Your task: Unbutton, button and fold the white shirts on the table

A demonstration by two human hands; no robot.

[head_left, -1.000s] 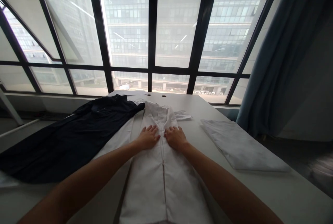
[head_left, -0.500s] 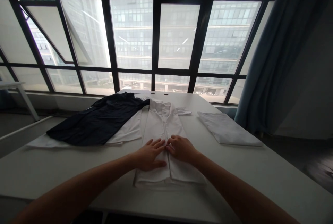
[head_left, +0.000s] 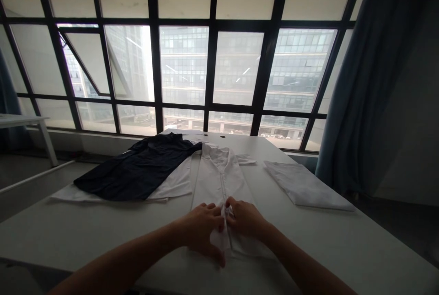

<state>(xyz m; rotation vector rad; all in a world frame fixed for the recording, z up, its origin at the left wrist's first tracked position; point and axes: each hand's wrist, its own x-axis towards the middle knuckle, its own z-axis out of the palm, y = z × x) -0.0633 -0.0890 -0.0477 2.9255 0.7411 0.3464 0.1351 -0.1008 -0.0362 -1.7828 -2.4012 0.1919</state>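
A white shirt [head_left: 209,174] lies front up on the table, its collar at the far end and its hem towards me. My right hand [head_left: 245,217] is closed in a pinch on the shirt's front placket, below the chest. Just left of the placket, my left hand [head_left: 202,228] rests over the lower front with bent fingers. Its thumb stands well apart, pointing towards the hem, and nothing shows in its grasp. Part of the lower front is hidden under both hands.
A dark navy garment [head_left: 137,167] lies over white cloth [head_left: 178,178] on the left. To the right is a folded white garment [head_left: 305,183]. All rest on a white table [head_left: 164,231] before windows, with a blue curtain [head_left: 356,139] at right.
The view has tilted up. My left hand has gone from lying flat to bent fingers with the thumb lower. My right hand still pinches the placket.
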